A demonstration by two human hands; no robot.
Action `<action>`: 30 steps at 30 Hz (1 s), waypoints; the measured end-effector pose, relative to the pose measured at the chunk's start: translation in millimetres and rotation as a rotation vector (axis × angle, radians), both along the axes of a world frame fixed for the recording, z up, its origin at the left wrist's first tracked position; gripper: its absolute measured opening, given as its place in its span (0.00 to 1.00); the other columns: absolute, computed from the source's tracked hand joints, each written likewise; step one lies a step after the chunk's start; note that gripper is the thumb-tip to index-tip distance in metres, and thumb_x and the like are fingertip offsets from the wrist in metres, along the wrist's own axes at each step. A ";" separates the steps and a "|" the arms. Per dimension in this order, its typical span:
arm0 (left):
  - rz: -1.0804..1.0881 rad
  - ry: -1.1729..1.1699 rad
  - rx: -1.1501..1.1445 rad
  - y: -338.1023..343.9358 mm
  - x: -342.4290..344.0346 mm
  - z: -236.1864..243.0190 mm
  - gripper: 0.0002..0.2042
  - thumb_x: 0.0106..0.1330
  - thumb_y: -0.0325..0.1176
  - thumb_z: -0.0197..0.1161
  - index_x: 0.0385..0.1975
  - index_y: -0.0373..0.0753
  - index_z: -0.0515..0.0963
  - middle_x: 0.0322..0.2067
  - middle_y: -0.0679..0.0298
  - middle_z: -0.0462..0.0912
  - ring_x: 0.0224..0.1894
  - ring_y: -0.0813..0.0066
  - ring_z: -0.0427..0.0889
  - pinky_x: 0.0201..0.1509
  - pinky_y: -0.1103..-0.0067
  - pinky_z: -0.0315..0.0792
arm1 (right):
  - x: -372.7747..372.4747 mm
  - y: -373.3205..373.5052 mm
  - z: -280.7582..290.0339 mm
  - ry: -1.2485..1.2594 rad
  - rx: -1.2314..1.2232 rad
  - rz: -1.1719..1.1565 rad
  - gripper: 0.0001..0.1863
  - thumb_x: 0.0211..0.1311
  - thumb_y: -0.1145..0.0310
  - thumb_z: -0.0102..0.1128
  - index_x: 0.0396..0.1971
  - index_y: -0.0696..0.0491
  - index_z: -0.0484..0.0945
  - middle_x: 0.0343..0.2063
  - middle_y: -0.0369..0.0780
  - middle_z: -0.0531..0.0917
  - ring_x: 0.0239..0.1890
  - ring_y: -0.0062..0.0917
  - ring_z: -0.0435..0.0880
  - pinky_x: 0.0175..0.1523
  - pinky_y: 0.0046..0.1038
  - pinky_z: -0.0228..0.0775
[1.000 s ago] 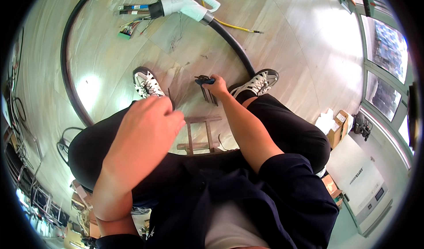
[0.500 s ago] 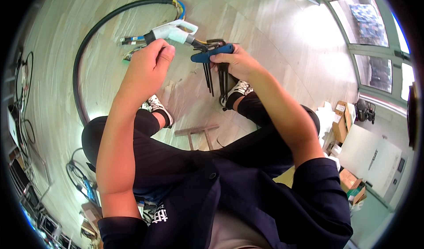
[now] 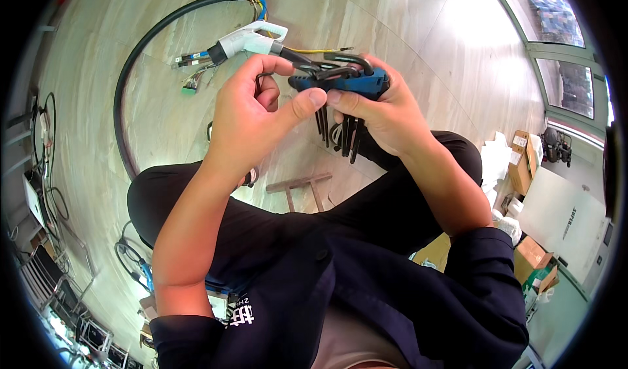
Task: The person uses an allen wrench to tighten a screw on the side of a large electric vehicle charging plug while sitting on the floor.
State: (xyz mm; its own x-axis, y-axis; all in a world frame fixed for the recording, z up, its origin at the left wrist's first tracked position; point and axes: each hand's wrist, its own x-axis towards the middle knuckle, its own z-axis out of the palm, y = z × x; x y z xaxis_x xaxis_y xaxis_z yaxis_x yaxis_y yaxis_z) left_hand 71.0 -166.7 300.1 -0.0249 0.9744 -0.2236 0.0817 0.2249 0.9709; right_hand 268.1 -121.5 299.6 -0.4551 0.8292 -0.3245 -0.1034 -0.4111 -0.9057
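Note:
My right hand [image 3: 399,101] is closed around the blue holder [image 3: 366,84] of a folding hex key set, its black keys [image 3: 350,133] hanging below and others lying along the top. My left hand [image 3: 252,101] is beside it, thumb and index finger reaching to the holder's left end. A small bent black hex key [image 3: 262,76] sits in the curl of the left fingers. On the floor beyond is a white charging gun [image 3: 245,40] with a dark nozzle and loose wires [image 3: 193,58] at its left end. The hands cover part of it.
A thick black cable [image 3: 124,74] curves over the floor at the left, coloured wires at its end. A small wooden stool [image 3: 297,183] stands between my legs. Cardboard boxes [image 3: 521,163] and a white cabinet [image 3: 562,218] are at the right. More cables [image 3: 49,153] lie at the far left.
My left hand has moved right to the hex key set, its thumb now stretched out. The right hand has brought the set nearer and turned it, showing the keys on top.

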 end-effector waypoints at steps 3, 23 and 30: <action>-0.026 -0.002 -0.016 7.4 6.5 -5.2 0.23 0.53 0.40 0.76 0.42 0.34 0.76 0.19 0.79 0.57 0.22 0.91 0.56 0.25 0.88 0.53 | 8.2 0.5 -10.3 -0.060 -0.023 0.013 0.13 0.56 0.74 0.69 0.39 0.57 0.76 0.26 0.34 0.81 0.26 0.15 0.79 0.34 0.20 0.70; -0.269 -0.246 -0.128 10.7 -9.8 -23.9 0.10 0.60 0.33 0.68 0.37 0.37 0.78 0.17 0.80 0.58 0.21 0.90 0.55 0.25 0.86 0.50 | 23.3 -0.8 -11.6 0.046 -0.300 0.052 0.10 0.56 0.75 0.69 0.37 0.57 0.78 0.28 0.36 0.82 0.26 0.20 0.80 0.34 0.21 0.71; -0.271 -0.247 -0.178 9.5 -14.7 -22.9 0.09 0.61 0.32 0.66 0.38 0.36 0.79 0.20 0.77 0.65 0.22 0.89 0.59 0.26 0.85 0.54 | 21.3 -3.3 -14.8 0.045 -0.315 0.038 0.10 0.55 0.76 0.69 0.36 0.58 0.79 0.29 0.38 0.83 0.27 0.20 0.81 0.34 0.22 0.73</action>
